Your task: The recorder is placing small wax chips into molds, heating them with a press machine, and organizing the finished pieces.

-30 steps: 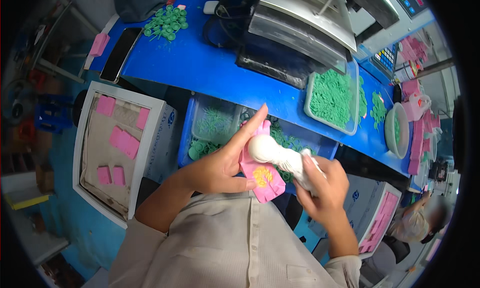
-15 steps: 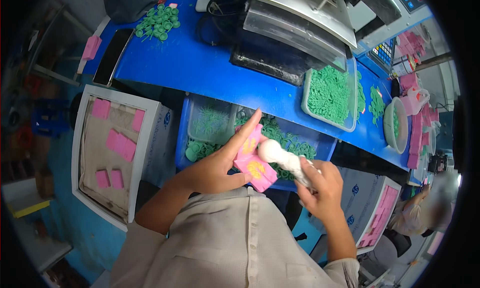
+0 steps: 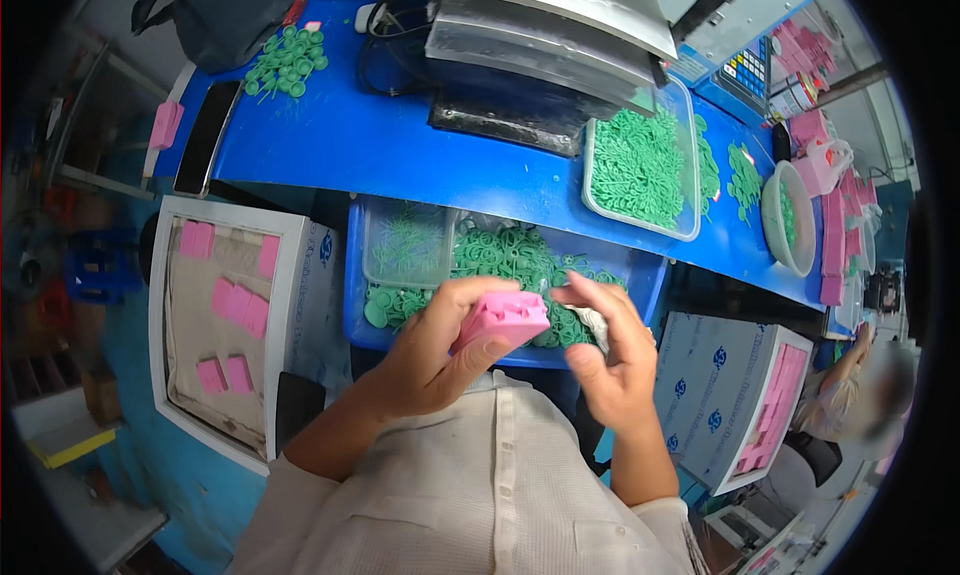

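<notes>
My left hand (image 3: 425,360) is closed around a pink two-part mold (image 3: 508,320), whose halves lie together with small notches along the edge that shows. Just to its right is my right hand (image 3: 622,370), thumb and forefinger spread toward the mold without touching it. A white cloth pouch (image 3: 592,323) shows behind the thumb, seemingly tucked in the other fingers; most of it is hidden. Below both hands a blue drawer (image 3: 357,310) stands pulled out, holding green ring-like pieces (image 3: 500,250) and a clear tray (image 3: 408,273) of thin green sprigs.
On the blue table (image 3: 330,150) stand a grey metal machine (image 3: 540,65), a clear tub of green pieces (image 3: 640,170) and a white bowl (image 3: 790,225). A framed box (image 3: 215,320) with pink blocks is at left; another box (image 3: 735,395) is at right. Far right, another person (image 3: 850,380) sits.
The pink mold, spread apart with yellow patterns showing, is now folded together and turned in my left hand. My right hand has drawn the white pouch back from it, fingers spreading. The view shifted slightly.
</notes>
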`<state>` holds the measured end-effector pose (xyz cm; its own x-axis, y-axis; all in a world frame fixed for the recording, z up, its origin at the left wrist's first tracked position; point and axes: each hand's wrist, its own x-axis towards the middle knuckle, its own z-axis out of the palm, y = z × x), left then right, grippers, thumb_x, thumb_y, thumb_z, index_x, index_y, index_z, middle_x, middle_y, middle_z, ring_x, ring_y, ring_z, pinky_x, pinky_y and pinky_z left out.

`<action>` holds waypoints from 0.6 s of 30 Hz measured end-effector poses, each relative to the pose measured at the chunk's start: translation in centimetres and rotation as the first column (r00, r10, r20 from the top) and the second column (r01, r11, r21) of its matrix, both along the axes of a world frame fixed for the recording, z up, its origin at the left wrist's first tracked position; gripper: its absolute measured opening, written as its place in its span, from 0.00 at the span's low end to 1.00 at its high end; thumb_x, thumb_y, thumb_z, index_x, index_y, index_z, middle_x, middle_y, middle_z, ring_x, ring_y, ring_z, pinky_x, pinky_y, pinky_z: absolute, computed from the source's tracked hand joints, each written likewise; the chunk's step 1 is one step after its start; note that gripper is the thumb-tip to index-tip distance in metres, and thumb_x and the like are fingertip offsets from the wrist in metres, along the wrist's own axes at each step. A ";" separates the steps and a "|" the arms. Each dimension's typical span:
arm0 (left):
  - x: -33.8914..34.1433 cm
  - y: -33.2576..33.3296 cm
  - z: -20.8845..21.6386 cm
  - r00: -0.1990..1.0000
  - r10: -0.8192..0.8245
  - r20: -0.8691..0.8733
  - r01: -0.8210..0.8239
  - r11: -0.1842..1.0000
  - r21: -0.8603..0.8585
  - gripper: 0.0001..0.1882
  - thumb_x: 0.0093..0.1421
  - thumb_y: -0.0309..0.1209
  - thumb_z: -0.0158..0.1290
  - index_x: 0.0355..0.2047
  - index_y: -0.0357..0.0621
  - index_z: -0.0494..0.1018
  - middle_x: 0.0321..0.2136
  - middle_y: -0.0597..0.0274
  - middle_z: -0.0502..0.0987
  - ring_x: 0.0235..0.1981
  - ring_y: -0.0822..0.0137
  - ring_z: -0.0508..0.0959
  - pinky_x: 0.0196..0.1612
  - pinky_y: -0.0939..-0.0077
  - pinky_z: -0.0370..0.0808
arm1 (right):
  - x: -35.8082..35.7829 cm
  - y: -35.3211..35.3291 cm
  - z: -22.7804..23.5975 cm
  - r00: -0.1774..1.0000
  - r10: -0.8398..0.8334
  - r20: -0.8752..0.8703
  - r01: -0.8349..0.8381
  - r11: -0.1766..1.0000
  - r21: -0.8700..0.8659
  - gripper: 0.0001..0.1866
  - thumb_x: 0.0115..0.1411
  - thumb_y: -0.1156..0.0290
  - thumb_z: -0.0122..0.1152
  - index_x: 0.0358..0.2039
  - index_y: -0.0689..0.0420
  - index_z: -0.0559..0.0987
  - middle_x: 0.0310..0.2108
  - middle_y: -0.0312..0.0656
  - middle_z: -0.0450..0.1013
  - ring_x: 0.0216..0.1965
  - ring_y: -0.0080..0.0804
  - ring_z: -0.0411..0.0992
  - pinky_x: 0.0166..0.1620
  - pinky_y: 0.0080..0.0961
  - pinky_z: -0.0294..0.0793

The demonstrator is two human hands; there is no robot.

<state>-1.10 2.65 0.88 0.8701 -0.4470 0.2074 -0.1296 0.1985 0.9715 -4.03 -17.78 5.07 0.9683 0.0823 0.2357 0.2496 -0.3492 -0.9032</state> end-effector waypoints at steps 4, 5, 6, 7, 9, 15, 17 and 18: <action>0.5 -0.5 1.1 0.984 0.040 0.175 -0.040 0.999 -0.004 0.14 0.64 0.31 0.54 0.45 0.34 0.70 0.42 0.49 0.74 0.37 0.64 0.76 0.40 0.74 0.73 | 1.3 1.6 0.5 0.983 0.095 0.158 -0.096 0.995 -0.002 0.17 0.53 0.72 0.67 0.43 0.62 0.78 0.39 0.46 0.74 0.40 0.40 0.71 0.44 0.31 0.68; 0.7 -0.4 1.5 0.984 0.037 0.175 -0.037 0.999 0.000 0.14 0.64 0.31 0.54 0.45 0.34 0.70 0.42 0.49 0.74 0.37 0.64 0.76 0.40 0.74 0.73 | 1.3 1.5 0.6 0.983 0.092 0.158 -0.093 0.996 0.001 0.17 0.53 0.72 0.67 0.43 0.62 0.78 0.39 0.46 0.74 0.40 0.40 0.71 0.44 0.31 0.68; 1.0 -0.2 2.0 0.970 0.035 0.239 -0.052 0.996 0.067 0.13 0.63 0.30 0.54 0.44 0.34 0.71 0.41 0.49 0.75 0.36 0.63 0.76 0.39 0.73 0.73 | 1.2 1.4 0.8 0.981 0.089 0.172 -0.079 0.995 -0.065 0.15 0.52 0.73 0.67 0.41 0.62 0.78 0.38 0.46 0.74 0.38 0.40 0.71 0.43 0.31 0.68; 1.2 -0.1 2.2 0.953 0.027 0.302 -0.070 0.989 0.133 0.12 0.63 0.28 0.54 0.43 0.33 0.72 0.39 0.50 0.76 0.34 0.63 0.76 0.38 0.73 0.73 | 1.1 1.3 1.0 0.979 0.087 0.186 -0.063 0.989 -0.132 0.13 0.51 0.73 0.68 0.38 0.62 0.78 0.37 0.46 0.74 0.37 0.40 0.70 0.42 0.31 0.68; 1.3 -0.3 2.3 0.936 0.048 0.349 -0.102 0.985 0.138 0.11 0.62 0.27 0.54 0.42 0.33 0.72 0.36 0.50 0.76 0.33 0.63 0.76 0.37 0.73 0.73 | 1.0 1.3 1.0 0.979 0.077 0.186 -0.052 0.990 -0.133 0.14 0.51 0.73 0.68 0.38 0.62 0.78 0.36 0.46 0.74 0.36 0.41 0.70 0.42 0.32 0.69; 0.1 -1.0 1.5 0.988 0.147 -0.038 -0.141 0.982 0.125 0.10 0.64 0.27 0.53 0.43 0.34 0.71 0.34 0.58 0.77 0.31 0.73 0.75 0.36 0.78 0.73 | 0.9 1.9 1.1 0.968 0.171 0.183 -0.095 0.926 -0.365 0.40 0.46 0.66 0.72 0.57 0.66 0.65 0.54 0.56 0.65 0.48 0.53 0.68 0.50 0.44 0.67; 0.6 -1.3 1.6 0.947 0.121 -0.298 -0.116 0.993 0.035 0.10 0.65 0.27 0.52 0.43 0.34 0.70 0.34 0.60 0.77 0.32 0.77 0.75 0.36 0.80 0.73 | 0.3 2.1 0.9 0.972 0.197 0.125 -0.117 0.874 -0.471 0.42 0.45 0.66 0.72 0.58 0.67 0.63 0.54 0.57 0.64 0.50 0.55 0.67 0.52 0.44 0.66; 0.9 -1.5 1.9 0.929 0.050 -0.366 -0.056 0.998 -0.006 0.10 0.66 0.28 0.51 0.43 0.34 0.70 0.34 0.62 0.77 0.33 0.78 0.74 0.37 0.81 0.73 | -0.1 2.0 0.5 0.971 0.199 0.134 -0.114 0.874 -0.472 0.42 0.45 0.66 0.72 0.58 0.67 0.63 0.54 0.57 0.64 0.50 0.55 0.67 0.52 0.44 0.66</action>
